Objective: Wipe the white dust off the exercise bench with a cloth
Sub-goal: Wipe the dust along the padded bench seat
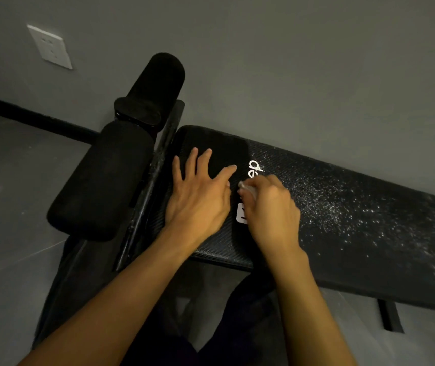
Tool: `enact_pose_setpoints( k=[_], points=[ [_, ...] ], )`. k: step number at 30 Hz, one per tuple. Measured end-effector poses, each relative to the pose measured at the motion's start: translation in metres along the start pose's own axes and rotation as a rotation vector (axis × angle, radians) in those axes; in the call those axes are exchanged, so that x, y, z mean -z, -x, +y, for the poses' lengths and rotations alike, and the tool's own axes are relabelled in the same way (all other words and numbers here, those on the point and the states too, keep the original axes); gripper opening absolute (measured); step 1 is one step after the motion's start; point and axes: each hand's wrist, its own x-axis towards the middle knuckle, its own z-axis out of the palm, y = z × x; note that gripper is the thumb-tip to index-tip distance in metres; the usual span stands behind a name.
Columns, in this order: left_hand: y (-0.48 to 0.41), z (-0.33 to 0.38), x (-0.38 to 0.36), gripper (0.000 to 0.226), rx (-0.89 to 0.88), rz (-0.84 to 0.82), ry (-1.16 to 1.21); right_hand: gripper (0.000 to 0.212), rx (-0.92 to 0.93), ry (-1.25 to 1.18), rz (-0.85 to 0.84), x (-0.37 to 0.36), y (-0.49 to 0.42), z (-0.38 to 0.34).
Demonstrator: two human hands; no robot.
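Fingers (194,161) of the left hand (198,204) lie straight and spread apart, pressed flat on the pad of the exercise bench (369,247). Those of the right hand (272,210) are curled tight, clamped on a white cloth (248,188) held down against the pad.

The bench is a long black padded board with a fine ribbed texture, running from about 10 o'clock to 3 o'clock across the view, hard against a grey wall (290,62). Under the left hand the pad looks plain black. From the right hand out toward 3 o'clock it is speckled with white dust (330,207), thickest just beside the knuckles and thinner toward 4 o'clock. White lettering (254,169) sits at 12 o'clock of the right hand, and a small white label (241,213) at its 9 o'clock, in the gap between the two hands.

Only a small crumpled bit of the cloth shows, at 11 o'clock of the fist; the rest is hidden inside it. The right hand covers part of the lettering and part of the label, so neither can be read. The pad is cut off by the frame edge at 3 o'clock. Two black foam rollers (100,180) stand at 9 to 11 o'clock of the left hand; the frame beneath them is too dark to make out.
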Motion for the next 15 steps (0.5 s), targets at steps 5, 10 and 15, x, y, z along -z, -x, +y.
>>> enact_pose_setpoints(
  k=[5,10,15],
  points=[
    [0.001,-0.001,0.001,0.049,-0.01,0.009,0.036,0.022,0.013,0.034,-0.068,0.008,0.04,0.003],
    [0.002,0.002,0.002,0.046,-0.013,0.004,0.034,0.022,-0.003,-0.031,-0.046,0.011,0.074,0.013],
    [0.008,0.002,0.003,0.04,-0.07,0.014,0.034,0.02,0.003,-0.043,0.015,0.008,0.05,0.018]
  ],
)
